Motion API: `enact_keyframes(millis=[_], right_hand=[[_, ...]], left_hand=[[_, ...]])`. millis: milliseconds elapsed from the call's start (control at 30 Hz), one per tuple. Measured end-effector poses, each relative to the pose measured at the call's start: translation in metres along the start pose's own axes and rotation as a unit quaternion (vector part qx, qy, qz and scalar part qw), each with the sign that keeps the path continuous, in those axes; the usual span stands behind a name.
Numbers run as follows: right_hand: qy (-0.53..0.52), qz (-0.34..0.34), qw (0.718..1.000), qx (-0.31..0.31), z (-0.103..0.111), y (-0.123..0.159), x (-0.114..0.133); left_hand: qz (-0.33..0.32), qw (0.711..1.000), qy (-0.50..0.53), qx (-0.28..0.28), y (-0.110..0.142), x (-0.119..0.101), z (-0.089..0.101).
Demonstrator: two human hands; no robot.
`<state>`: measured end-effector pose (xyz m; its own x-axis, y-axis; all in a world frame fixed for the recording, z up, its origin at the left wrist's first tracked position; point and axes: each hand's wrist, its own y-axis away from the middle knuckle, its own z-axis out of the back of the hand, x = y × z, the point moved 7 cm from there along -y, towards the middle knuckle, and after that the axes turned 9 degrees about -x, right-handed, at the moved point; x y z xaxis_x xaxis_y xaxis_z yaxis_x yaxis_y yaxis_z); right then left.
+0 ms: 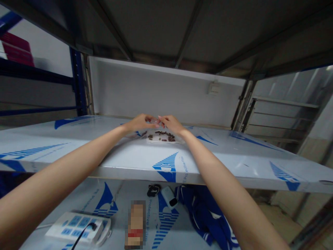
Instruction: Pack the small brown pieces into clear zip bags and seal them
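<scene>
Both my arms reach forward over a shelf [117,152] covered in protective film. My left hand [140,122] is curled around a small clear plastic object [154,121], whose exact kind is too small to tell. Close beside it, my right hand [170,122] has its fingers pinched together at that object; what they hold is hidden. Just below the hands, several small dark brown pieces [163,133], some capsule-shaped, lie spread on a white sheet [156,139]. A few more dark pieces [144,133] are to the left, near my left wrist.
Low overhead hangs a metal shelf [161,31], with uprights at left [87,83] and right [243,104]. On the level below are a power strip [78,227], a light-blue device [169,197], a small black pouch [153,190] and blue clothing [205,211].
</scene>
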<state>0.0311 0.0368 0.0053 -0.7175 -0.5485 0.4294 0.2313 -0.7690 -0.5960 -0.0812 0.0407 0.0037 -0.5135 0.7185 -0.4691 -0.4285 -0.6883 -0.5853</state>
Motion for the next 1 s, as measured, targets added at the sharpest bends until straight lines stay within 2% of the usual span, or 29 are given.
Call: enact_keyframes(millis=[133, 300, 400, 567, 700, 900, 1000], right_hand=[[-0.168, -0.087, 0.981, 0.038, -0.007, 0.001, -0.008], [-0.256, -0.124, 0.959, 0.004, 0.001, 0.004, -0.009], [-0.269, -0.103, 0.957, -0.018, 0.007, 0.003, -0.006], [-0.269, -0.087, 0.959, -0.023, 0.006, 0.001, -0.005], [-0.255, -0.074, 0.963, -0.040, 0.008, -0.001, -0.004], [-0.205, -0.057, 0.966, -0.149, 0.028, -0.001, -0.003], [-0.192, -0.051, 0.969, -0.144, 0.027, -0.001, -0.003]], left_hand=[[0.013, 0.999, -0.005, -0.033, -0.004, 0.005, 0.004], [0.013, 0.997, 0.060, -0.049, -0.005, 0.002, 0.009], [0.008, 0.992, 0.090, -0.084, -0.006, 0.002, 0.017], [0.031, 0.984, 0.070, -0.158, -0.007, 0.007, 0.030], [0.035, 0.981, 0.074, -0.176, -0.005, 0.003, 0.033], [0.036, 0.972, 0.076, -0.219, -0.001, -0.005, 0.040], [0.042, 0.970, 0.108, -0.212, -0.002, -0.005, 0.037]])
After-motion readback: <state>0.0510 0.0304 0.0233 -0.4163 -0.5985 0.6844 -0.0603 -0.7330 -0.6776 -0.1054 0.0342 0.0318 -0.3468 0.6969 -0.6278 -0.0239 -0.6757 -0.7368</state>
